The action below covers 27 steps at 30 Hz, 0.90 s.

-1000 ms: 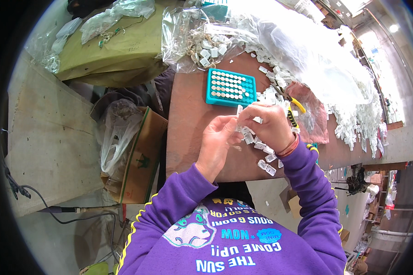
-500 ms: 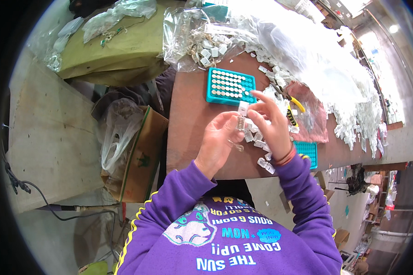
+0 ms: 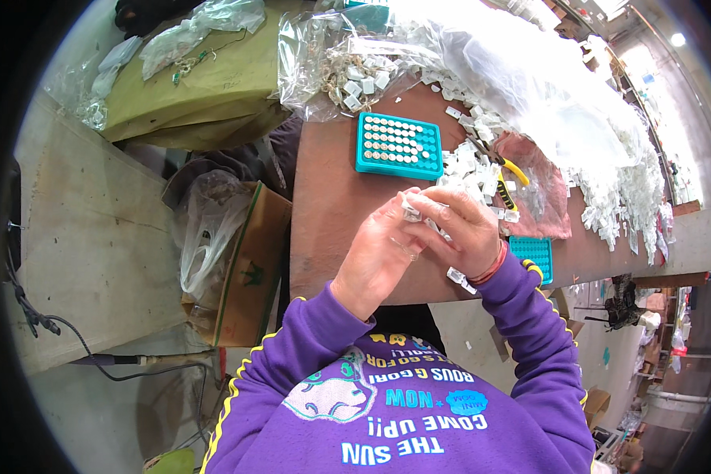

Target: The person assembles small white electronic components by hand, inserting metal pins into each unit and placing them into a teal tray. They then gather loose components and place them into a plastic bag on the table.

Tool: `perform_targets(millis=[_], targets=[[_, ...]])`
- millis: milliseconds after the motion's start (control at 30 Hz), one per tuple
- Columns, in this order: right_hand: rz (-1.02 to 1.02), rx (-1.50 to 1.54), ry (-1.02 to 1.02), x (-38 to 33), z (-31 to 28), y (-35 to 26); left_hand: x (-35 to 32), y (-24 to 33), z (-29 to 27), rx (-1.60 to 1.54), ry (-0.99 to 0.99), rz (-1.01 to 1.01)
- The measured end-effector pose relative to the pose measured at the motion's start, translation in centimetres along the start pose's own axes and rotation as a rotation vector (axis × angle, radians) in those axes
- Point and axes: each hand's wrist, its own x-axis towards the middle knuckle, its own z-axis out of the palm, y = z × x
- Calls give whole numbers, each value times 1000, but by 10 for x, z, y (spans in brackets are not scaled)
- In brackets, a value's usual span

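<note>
My left hand (image 3: 375, 257) and my right hand (image 3: 468, 227) meet over the near part of the brown table. Between their fingertips is a small clear-and-white plastic case (image 3: 411, 212), pinched by both and largely covered by the fingers. A thin pale strand or wire hangs under it by the left palm. Just beyond the hands is a teal tray (image 3: 399, 175) with rows of silver button cells (image 3: 391, 136); its right-hand pockets hold none. Loose white plastic cases (image 3: 468, 175) lie right of the tray, and one single case (image 3: 460, 280) sits below my right wrist.
Yellow-handled pliers (image 3: 515, 172) rest on a pinkish cloth (image 3: 545, 209) at the right. A second teal tray (image 3: 533, 251) sits near my right sleeve. A large heap under clear plastic (image 3: 513, 71) fills the far right. A cardboard box (image 3: 249, 272) stands left of the table.
My right hand has drawn in from beside the tray and closed against the left. The case, upright and plain to see before, is now mostly hidden between the fingers.
</note>
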Motion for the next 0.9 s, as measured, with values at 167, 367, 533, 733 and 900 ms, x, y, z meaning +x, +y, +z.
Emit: perform_targets(millis=[167, 367, 533, 733, 900], targets=[[146, 176, -113, 1, -14, 0, -1, -2, -1, 246, 90, 62], [467, 98, 8, -6, -10, -8, 0, -6, -8, 348, 126, 12], [485, 144, 73, -10, -5, -17, -1, -3, -9, 197, 30, -75], [201, 106, 28, -13, -5, -19, -3, -10, 1, 129, 114, 47], [-22, -127, -34, -18, -5, -5, -5, -21, 3, 101, 123, 21]])
